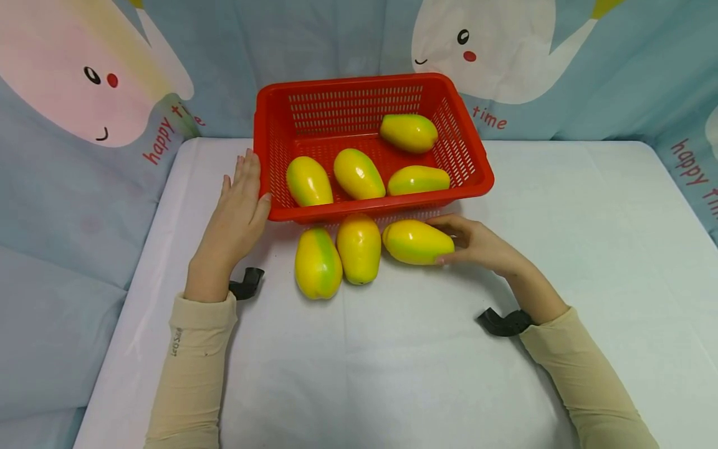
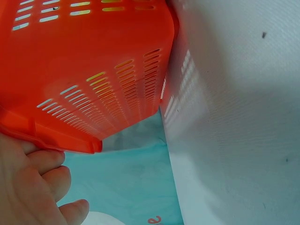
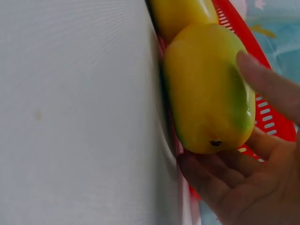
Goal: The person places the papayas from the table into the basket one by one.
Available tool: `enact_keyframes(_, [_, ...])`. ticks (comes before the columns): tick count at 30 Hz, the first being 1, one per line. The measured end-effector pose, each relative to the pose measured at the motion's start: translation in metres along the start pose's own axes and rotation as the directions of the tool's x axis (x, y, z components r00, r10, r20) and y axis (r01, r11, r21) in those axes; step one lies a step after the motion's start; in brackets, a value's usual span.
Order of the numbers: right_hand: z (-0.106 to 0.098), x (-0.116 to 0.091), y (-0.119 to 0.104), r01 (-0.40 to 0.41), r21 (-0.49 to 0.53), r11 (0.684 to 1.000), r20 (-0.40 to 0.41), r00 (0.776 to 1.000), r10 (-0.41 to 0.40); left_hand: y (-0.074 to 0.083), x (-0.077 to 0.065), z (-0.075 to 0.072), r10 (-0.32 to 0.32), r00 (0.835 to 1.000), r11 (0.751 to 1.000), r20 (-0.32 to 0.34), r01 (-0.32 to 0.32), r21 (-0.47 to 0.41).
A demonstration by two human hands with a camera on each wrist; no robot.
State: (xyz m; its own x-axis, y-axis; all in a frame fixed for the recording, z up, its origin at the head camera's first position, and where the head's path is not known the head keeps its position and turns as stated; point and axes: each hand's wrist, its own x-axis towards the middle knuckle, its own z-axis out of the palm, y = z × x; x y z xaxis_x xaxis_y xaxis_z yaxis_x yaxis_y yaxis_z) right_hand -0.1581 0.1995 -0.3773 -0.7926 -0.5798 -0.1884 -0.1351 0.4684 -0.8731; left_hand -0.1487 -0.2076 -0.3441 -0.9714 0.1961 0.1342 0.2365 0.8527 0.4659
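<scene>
In the head view, my right hand (image 1: 477,245) grips the right end of a yellow-green mango (image 1: 417,243) on the table, thumb on the near side, fingers on the far side. The right wrist view shows that mango (image 3: 206,89) close up, with a dark spot on its end. Two more mangoes, one (image 1: 359,249) upright-lying and another (image 1: 318,263) farther left, lie beside it before the red basket (image 1: 485,178). My left hand (image 1: 235,212) rests along the basket's left rim with fingers extended. Inside the basket are several mangoes, one (image 1: 409,133) at the back right.
A white cloth covers the table (image 1: 348,368). Behind the basket hangs a blue curtain (image 1: 331,37) with cartoon whales. Black straps, one (image 1: 247,284) at the left wrist and another (image 1: 505,322) at the right, stick out beside the sleeves.
</scene>
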Motion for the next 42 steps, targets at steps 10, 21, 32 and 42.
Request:
enact_keyframes(10, [0.0037,-0.0004,-0.0006,0.01,0.048,0.999,0.011,1.0,-0.011,0.0007,-0.0006,-0.001,-0.008,1.0,1.0,0.005,0.008,-0.005])
enact_keyframes(21, [0.0046,0.0007,0.0008,0.015,0.106,0.994,0.028,0.999,-0.018,0.0006,-0.0006,-0.0008,-0.01,1.0,1.0,0.004,0.01,0.0])
enact_keyframes(32, [0.0062,0.0022,0.0012,-0.003,0.07,0.998,0.032,0.999,0.001,-0.0007,-0.0011,-0.0003,-0.011,1.0,1.0,0.005,0.011,-0.002])
enact_keyframes(42, [0.0063,0.0021,0.0008,-0.005,0.089,0.996,0.057,0.998,0.0,-0.0001,-0.0004,-0.0005,-0.011,1.0,1.0,0.002,0.011,-0.003])
